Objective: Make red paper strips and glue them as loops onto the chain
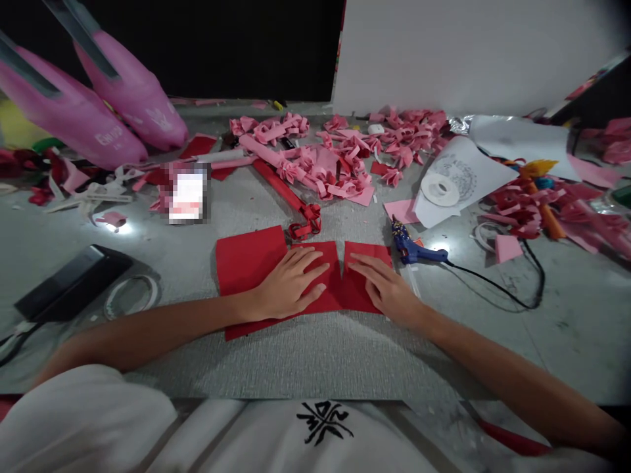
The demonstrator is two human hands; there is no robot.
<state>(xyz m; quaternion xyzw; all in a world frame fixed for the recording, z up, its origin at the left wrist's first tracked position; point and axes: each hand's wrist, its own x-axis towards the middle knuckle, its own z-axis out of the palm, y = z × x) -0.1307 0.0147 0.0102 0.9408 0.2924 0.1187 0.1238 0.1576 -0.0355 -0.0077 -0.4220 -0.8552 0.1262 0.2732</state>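
Red paper [251, 259] lies on the grey table in front of me, with a narrow slit running down from its top edge right of the middle. My left hand [290, 286] rests flat on the paper left of the slit, fingers spread. On the part right of the slit lies my right hand [384, 286], its fingers stretched out toward the slit. A blue glue gun [417, 251] lies just beyond my right hand, its nozzle end pointing away. Above the paper is a red paper strip [279, 187] with curled red pieces [308, 222] at its end.
Pink paper flowers and scraps [340, 157] are heaped along the back. A white tape roll [440, 189] sits on a printed sheet [468, 167] at right. To the left are a black box-shaped device [71, 282], a clear tape ring [132, 295] and pink inflated objects [133, 92].
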